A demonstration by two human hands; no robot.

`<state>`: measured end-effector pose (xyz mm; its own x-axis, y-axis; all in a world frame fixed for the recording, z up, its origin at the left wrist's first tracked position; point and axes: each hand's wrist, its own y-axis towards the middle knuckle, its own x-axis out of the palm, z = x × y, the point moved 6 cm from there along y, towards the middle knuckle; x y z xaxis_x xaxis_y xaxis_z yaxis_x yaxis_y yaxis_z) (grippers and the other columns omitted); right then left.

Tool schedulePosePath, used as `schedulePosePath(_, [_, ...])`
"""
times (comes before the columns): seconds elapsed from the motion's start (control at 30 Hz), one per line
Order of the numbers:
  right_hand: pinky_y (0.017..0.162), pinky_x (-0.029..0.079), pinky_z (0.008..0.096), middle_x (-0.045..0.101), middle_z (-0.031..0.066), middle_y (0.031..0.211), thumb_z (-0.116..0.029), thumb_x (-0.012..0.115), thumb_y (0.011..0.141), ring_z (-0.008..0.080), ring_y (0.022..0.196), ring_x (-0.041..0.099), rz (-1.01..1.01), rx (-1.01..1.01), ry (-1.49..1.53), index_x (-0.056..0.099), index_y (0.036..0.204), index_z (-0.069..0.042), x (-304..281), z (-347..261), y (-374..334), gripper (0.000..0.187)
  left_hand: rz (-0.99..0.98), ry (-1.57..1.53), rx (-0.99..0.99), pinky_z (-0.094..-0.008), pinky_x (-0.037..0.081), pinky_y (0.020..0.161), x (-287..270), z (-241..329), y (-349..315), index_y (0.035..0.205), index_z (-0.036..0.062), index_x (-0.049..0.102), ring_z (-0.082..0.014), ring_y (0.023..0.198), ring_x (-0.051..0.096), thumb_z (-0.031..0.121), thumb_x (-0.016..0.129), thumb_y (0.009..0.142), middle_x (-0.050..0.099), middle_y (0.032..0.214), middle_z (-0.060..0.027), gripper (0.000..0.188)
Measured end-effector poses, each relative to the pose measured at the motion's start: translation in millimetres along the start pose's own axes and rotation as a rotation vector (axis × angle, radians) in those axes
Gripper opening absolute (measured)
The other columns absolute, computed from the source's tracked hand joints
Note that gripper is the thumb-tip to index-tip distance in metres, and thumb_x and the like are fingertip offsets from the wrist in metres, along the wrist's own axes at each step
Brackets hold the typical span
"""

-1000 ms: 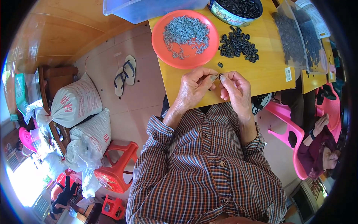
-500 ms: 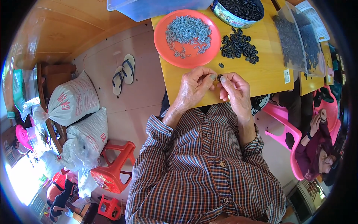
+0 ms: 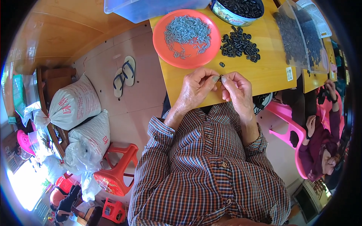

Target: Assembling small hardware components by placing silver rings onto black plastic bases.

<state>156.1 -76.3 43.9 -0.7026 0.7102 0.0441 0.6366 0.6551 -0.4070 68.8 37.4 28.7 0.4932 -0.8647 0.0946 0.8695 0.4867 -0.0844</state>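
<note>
A small black piece [image 3: 221, 78] is at the fingertips, over the near edge of the yellow table [image 3: 264, 77]. The right hand [image 3: 239, 92] pinches it with thumb and finger, and its other fingers curl in. The left hand [image 3: 195, 88] is just beside it, thumb and finger almost closed at the piece; I cannot tell if it has hold of anything. One loose piece [image 3: 222, 64] lies just past the hands. Beyond that is a pile of black pieces [image 3: 239, 44], and left of it a red plate [image 3: 203, 60] with many grey pins [image 3: 188, 30]. At the far side are a round tub [image 3: 233, 19] of black bits and, to its left, a blue box [image 3: 158, 9]. A clear bin [image 3: 287, 9] is on the right. Farther right, another person [image 3: 320, 150] sits on a pink chair [image 3: 298, 130]. Flip-flops [image 3: 129, 71] lie on the floor to the left, with white sacks [image 3: 75, 101] past them.
</note>
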Motion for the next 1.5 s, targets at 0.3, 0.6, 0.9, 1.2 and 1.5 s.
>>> schedulePosePath(0.3, [0.044, 0.036, 0.018, 0.053, -0.0015, 0.063, -0.024, 0.06, 0.092, 0.0041, 0.05, 0.048, -0.019, 0.014, -0.018, 0.056, 0.083, -0.003, 0.4, 0.5, -0.5, 0.023, 0.034, 0.037, -0.002, -0.0238, 0.051, 0.063, 0.5, -1.0, -0.5, 0.095, -0.0049, 0.059, -0.0104, 0.068, 0.064, 0.006, 0.056, 0.092, 0.064, 0.078, -0.0059, 0.012])
schedulePosePath(0.6, [0.047, 0.041, 0.0182, 0.054, 0.0, 0.067, -0.016, 0.058, 0.093, 0.0047, 0.052, 0.049, 0.017, -0.163, -0.167, 0.056, 0.089, -0.001, 0.5, -5.8, -4.6, 0.016, 0.072, 0.078, 0.051, -0.0238, 0.052, 0.059, 2.8, -1.9, -0.2, 0.092, -0.0042, 0.06, -0.0099, 0.065, 0.063, 0.006, 0.057, 0.092, 0.063, 0.074, -0.0046, 0.01])
schedulePosePath(0.9, [0.046, 0.042, 0.0186, 0.057, 0.0026, 0.069, -0.01, 0.057, 0.093, 0.005, 0.052, 0.052, 0.05, -0.274, -0.195, 0.054, 0.087, 0.002, -0.7, -2.5, -5.0, 0.013, 0.115, 0.02, 0.078, -0.0234, 0.051, 0.055, 8.7, -6.7, -0.1, 0.091, -0.0042, 0.06, -0.0109, 0.063, 0.064, 0.003, 0.058, 0.09, 0.061, 0.076, -0.0062, 0.008])
schedulePosePath(1.2, [0.045, 0.036, 0.0176, 0.056, 0.0003, 0.066, -0.02, 0.056, 0.094, 0.0048, 0.048, 0.047, 0.085, -0.035, 0.126, 0.057, 0.087, -0.002, -24.1, 10.6, -0.3, 0.02, 0.087, -0.116, -0.023, -0.0226, 0.052, 0.064, 22.0, -5.4, 6.6, 0.106, -0.0044, 0.062, -0.0084, 0.067, 0.063, 0.007, 0.056, 0.093, 0.066, 0.085, -0.0058, 0.018])
schedulePosePath(1.5, [0.046, 0.034, 0.0181, 0.055, 0.0002, 0.062, -0.02, 0.056, 0.094, 0.0045, 0.048, 0.046, 0.099, -0.031, 0.195, 0.058, 0.084, -0.002, -39.7, 8.8, 2.4, 0.02, 0.108, 0.45, 0.217, -0.028, 0.051, 0.061, 23.5, 3.4, 20.0, 0.104, -0.0048, 0.061, -0.0162, 0.065, 0.064, 0.004, 0.06, 0.088, 0.064, 0.084, -0.0108, 0.018])
